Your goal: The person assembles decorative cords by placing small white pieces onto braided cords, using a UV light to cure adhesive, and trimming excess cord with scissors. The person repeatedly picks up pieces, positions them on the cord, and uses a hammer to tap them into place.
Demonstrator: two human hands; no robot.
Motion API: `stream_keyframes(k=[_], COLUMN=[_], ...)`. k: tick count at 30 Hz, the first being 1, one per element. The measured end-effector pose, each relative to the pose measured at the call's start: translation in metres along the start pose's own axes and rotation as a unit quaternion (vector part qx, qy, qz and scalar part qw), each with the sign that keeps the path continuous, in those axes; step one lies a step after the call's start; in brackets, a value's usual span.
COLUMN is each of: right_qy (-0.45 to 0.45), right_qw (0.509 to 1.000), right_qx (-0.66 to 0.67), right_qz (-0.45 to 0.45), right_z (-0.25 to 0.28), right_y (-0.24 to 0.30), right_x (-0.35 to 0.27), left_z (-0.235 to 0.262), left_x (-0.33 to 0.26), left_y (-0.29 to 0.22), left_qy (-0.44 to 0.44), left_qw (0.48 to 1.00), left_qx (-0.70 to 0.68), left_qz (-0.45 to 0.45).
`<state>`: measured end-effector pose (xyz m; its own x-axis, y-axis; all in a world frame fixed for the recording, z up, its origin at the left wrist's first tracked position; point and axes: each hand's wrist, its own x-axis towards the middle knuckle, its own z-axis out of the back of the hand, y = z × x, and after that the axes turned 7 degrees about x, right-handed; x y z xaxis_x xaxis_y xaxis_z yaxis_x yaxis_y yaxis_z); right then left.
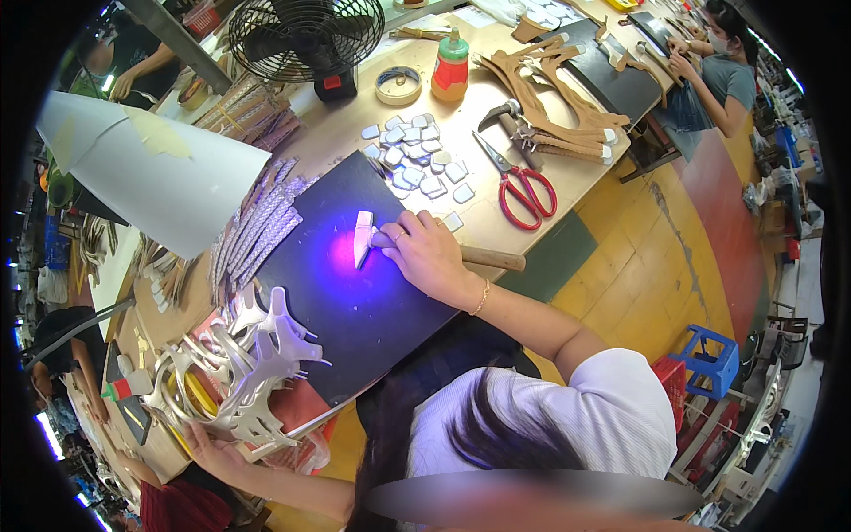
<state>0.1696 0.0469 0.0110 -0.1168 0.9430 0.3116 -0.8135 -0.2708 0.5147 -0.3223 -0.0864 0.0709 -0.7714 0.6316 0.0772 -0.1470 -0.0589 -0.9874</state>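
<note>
My right hand [432,257] is wrapped round a hammer [363,235], close to its metal head. Its wooden handle sticks out to the right past my wrist. The hammer head is over a black work mat [332,310], in a patch of blue-violet light. At the lower left, my left hand [217,457] reaches to the near edge of a heap of silvery strappy cut pieces [257,363]. Its fingers look stretched out, with their tips partly hidden by the heap; I see nothing held in them.
Beyond the mat lie small pale rounded pieces [412,155], red-handled scissors [519,182], a second hammer [521,133] and brown strappy pieces [541,89]. Braided silver strips [266,222] lie leftward. A fan [306,40], tape roll [398,85] and bottle [450,66] stand farther back. A co-worker [722,75] works at far right.
</note>
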Motion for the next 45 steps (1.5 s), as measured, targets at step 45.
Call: stream_keyframes(k=[45], right_qy=[0.205], right_qw=[0.934], right_qx=[0.127], right_qz=[0.262], right_z=[-0.075], right_y=[0.051], right_x=[0.162], left_z=[-0.282], left_x=[-0.179], left_y=[-0.002], left_qy=[0.253], left_qw=[0.686], left_qx=[0.58], left_qz=[-0.361])
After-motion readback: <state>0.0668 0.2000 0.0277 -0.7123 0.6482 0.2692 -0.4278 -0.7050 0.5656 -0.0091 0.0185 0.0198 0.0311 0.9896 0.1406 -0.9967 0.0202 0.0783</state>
